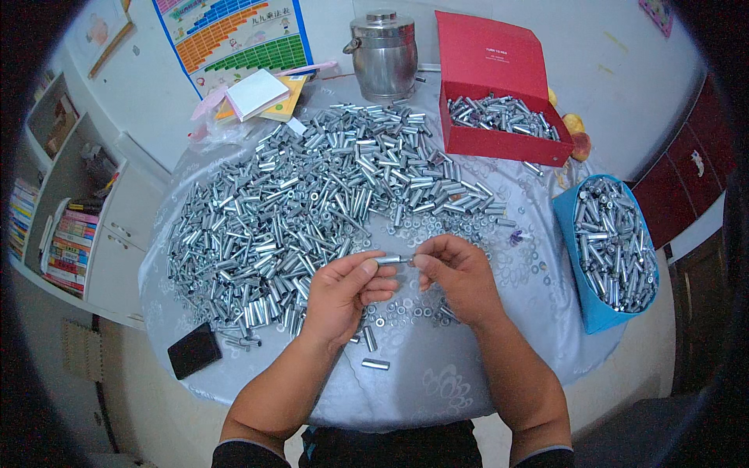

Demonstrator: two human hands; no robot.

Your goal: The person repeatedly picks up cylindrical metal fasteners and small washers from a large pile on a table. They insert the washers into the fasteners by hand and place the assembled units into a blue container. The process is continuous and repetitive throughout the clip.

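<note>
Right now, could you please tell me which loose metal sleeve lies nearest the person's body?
The metal sleeve lying crosswise by itself between the forearms; the other loose sleeve there lies farther forward, and the pile stretches beyond.

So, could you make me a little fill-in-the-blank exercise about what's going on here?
1. The left hand holds a small metal cylinder, one end pointing toward the ____ hand.
2. The open cardboard-like box with metal pieces in it is coloured ____.
3. The lidded metal canister stands to the ____ of that box, as the person sees it.
4. The other container full of metal pieces, at the far right, is coloured ____.

Missing words: right; red; left; blue.
</note>
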